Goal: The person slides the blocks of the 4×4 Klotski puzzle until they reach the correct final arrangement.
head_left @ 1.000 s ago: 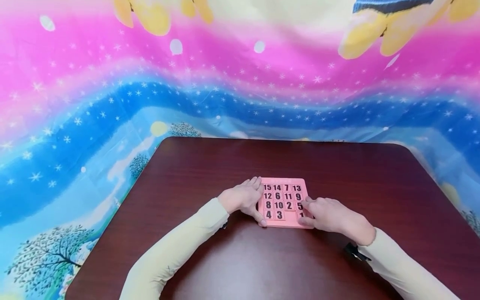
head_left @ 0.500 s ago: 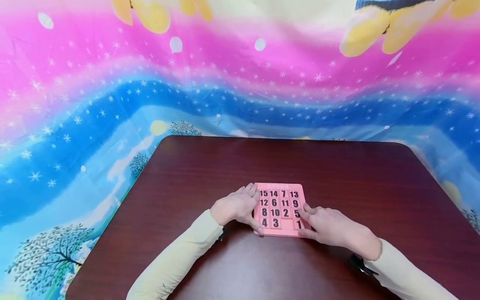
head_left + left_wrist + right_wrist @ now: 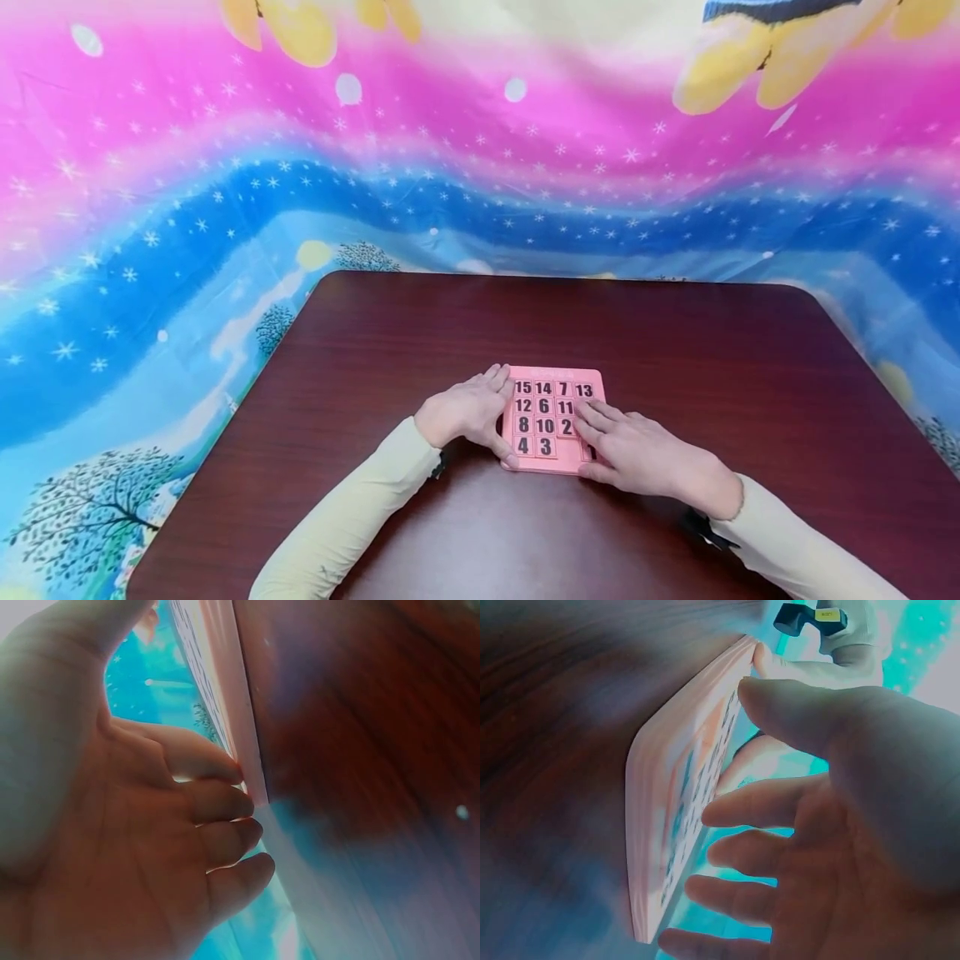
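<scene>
A pink sliding number puzzle (image 3: pixel 543 372) lies flat on the dark wooden table. My left hand (image 3: pixel 467 413) rests along its left edge, with the thumb at the near corner and the fingers reaching toward the far corner. In the left wrist view, these fairly straight fingertips meet the puzzle's side (image 3: pixel 238 690). Over the right columns lies my right hand (image 3: pixel 648 454), fingers extended across the tiles and thumb by the near edge. It hides the 9 and 5 tiles and part of the 1. A tile-free slot (image 3: pixel 567 451) shows in the near row, right of the 3.
The brown table (image 3: pixel 420 333) extends around the puzzle on all sides. Behind it hangs a pink and blue cloth (image 3: pixel 450 142) with snowflakes and trees. Dark wrist straps (image 3: pixel 708 530) show below the cream sleeves (image 3: pixel 795 529).
The puzzle has come slightly toward me and left, both hands moving with it. My right fingers have since slid leftward from the right edge onto the tiles, covering the 9 and 5.
</scene>
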Available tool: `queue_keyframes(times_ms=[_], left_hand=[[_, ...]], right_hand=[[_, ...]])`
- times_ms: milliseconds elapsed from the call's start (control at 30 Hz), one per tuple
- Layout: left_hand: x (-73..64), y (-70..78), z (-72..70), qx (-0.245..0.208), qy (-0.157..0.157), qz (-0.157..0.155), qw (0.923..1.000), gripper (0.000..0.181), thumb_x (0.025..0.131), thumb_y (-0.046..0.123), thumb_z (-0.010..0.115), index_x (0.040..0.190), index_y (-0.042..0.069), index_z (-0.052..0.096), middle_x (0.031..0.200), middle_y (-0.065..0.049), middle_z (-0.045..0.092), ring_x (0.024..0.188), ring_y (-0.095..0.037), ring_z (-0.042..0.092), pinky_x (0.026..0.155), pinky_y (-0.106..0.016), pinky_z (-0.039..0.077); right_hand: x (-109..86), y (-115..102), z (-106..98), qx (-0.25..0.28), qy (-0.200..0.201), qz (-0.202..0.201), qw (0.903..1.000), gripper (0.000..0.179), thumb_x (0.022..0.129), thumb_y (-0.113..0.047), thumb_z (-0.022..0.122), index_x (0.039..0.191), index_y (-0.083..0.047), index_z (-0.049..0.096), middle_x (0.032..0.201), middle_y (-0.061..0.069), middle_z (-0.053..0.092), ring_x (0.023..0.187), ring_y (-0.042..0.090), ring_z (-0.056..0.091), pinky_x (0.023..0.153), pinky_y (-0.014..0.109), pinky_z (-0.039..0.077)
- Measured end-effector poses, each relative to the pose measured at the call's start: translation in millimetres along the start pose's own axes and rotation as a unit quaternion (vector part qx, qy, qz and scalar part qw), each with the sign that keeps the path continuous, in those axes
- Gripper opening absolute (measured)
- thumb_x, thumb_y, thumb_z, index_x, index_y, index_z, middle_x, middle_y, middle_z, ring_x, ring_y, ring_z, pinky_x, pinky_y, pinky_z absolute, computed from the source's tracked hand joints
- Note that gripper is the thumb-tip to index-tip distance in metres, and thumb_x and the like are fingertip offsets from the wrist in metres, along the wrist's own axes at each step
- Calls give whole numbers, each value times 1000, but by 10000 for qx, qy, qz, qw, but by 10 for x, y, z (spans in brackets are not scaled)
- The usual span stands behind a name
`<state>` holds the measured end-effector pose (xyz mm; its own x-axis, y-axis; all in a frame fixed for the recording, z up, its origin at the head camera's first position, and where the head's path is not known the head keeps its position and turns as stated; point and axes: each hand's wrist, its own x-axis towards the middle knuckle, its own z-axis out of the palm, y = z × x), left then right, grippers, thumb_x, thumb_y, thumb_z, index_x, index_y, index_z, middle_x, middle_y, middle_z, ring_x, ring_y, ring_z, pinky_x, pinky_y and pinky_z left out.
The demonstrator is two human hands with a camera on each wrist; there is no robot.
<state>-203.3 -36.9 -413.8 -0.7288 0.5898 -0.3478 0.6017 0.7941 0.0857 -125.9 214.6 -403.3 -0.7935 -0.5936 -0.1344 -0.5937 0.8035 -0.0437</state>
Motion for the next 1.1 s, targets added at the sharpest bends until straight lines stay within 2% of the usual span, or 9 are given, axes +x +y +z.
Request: queue_keyframes(times_ms=[367,567,800,1100], left_hand=[[9,13,-32,3,-33,-73,10000,131,62,76,74,157,4,18,166,-14,9,154,-25,9,127,-36,17],[10,20,-31,73,-131,-154,9998,131,63,76,74,157,5,16,166,-13,8,154,-24,8,127,-34,17],[10,43,-19,-4,-141,-169,9998,131,63,76,74,157,5,16,166,-12,8,154,-23,9,127,-33,17],[3,43,-37,145,-159,-156,9996,130,64,76,73,157,5,16,166,-12,9,154,-23,9,127,-33,17]], right_hand=[[56,30,63,212,-88,-84,9997,64,94,-42,61,144,-5,49,157,13,38,147,37,31,109,63,37],[33,11,55,136,7,-327,9994,61,95,-42,60,142,-5,52,153,13,44,145,36,35,108,64,39],[-48,-46,28,204,-220,-417,9987,64,93,-44,62,143,-5,51,154,12,44,144,36,36,107,64,40],[-145,-158,24,-86,-59,-564,9984,55,94,-38,61,139,-6,56,149,12,49,140,34,43,102,63,45]])
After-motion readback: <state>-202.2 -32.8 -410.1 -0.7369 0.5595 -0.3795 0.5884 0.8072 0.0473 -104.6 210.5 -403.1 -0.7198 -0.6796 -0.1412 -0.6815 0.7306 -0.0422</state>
